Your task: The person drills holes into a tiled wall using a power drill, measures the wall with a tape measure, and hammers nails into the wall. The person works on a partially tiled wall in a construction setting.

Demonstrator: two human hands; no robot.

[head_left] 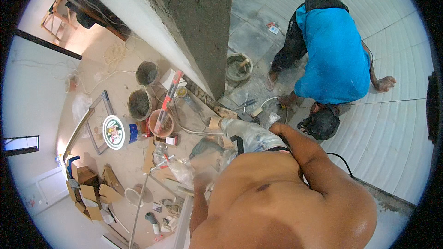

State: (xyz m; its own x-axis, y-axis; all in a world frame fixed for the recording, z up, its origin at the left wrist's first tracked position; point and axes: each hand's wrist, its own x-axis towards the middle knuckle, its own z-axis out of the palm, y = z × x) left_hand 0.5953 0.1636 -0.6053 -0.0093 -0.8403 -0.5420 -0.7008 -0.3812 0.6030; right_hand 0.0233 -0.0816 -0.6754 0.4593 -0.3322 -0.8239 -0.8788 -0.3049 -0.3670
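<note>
My right hand (276, 128) rests by my thigh, over the light, stained trousers (247, 133); its fingers are not clear. Low at my left side is my left hand (202, 180), blurred and partly hidden by my body, so what it holds, if anything, does not show. Near my right hand lies a crumpled clear plastic bag (272, 120). Just beyond are a small pale block with a cable (257, 111) and some thin dark tools (244, 104) on the grey tiled floor. Loose plastic sheeting (182, 171) lies near my left hand.
A co-worker in a blue shirt (332, 55) bends low at right, one hand on the ribbed wall tiles (392, 120). A plastered pillar (198, 23) stands ahead. Leftward are a mortar bucket (140, 103), a red level (168, 103), a white pail (114, 132) and a cardboard box (87, 175).
</note>
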